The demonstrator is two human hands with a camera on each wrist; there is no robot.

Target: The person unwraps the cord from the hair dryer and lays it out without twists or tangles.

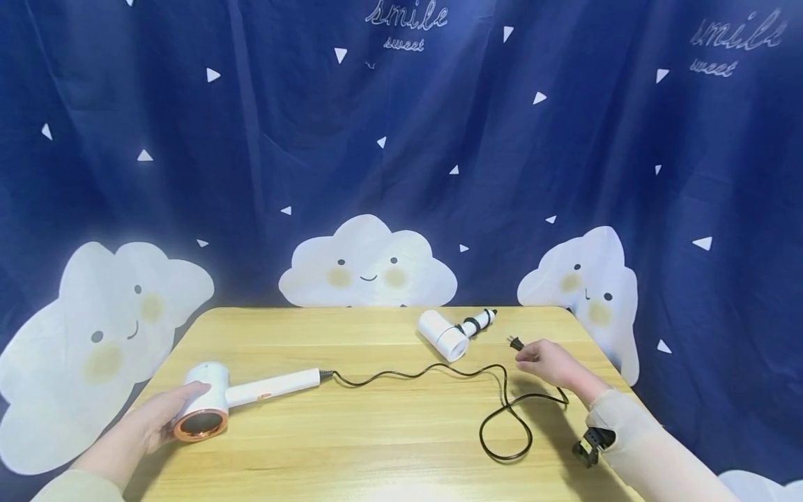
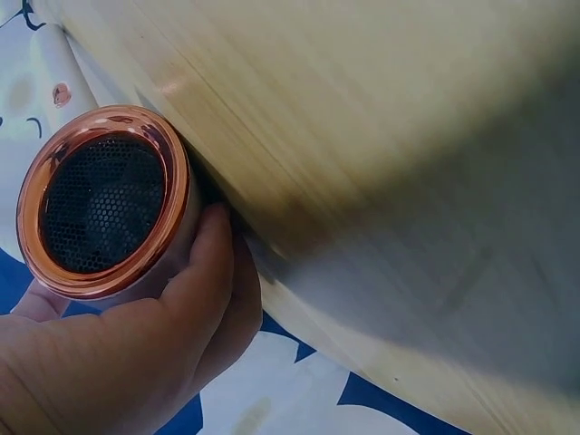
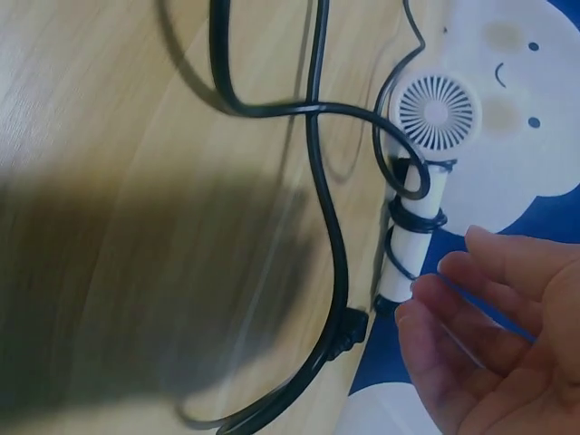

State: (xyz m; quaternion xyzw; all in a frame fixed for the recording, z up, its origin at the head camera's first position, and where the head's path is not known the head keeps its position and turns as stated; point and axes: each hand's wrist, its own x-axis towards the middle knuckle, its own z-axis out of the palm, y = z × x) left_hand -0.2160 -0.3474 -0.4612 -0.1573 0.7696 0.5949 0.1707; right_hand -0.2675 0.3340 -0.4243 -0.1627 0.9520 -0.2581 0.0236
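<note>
A white hair dryer (image 1: 272, 388) with a copper-coloured ring lies on the left of the table. My left hand (image 1: 164, 413) grips its barrel, thumb on top and fingers round the side. In the left wrist view the dark mesh inside the copper ring (image 2: 178, 195) faces the camera. From the handle's end a black cord (image 1: 401, 376) runs right and loops over itself. Its black two-pin plug (image 1: 516, 344) is just beyond my right hand (image 1: 547, 360). The right wrist view shows that hand (image 3: 507, 317) with loosely bent fingers apart from the plug (image 3: 349, 333).
A smaller white hair dryer (image 1: 443, 336), its black cord (image 3: 417, 219) wound round the handle, lies near the table's (image 1: 376, 453) back edge. Behind the table hangs a dark blue curtain (image 1: 401, 174) with clouds and triangles. A black wrist device (image 1: 592, 446) is strapped to the right sleeve.
</note>
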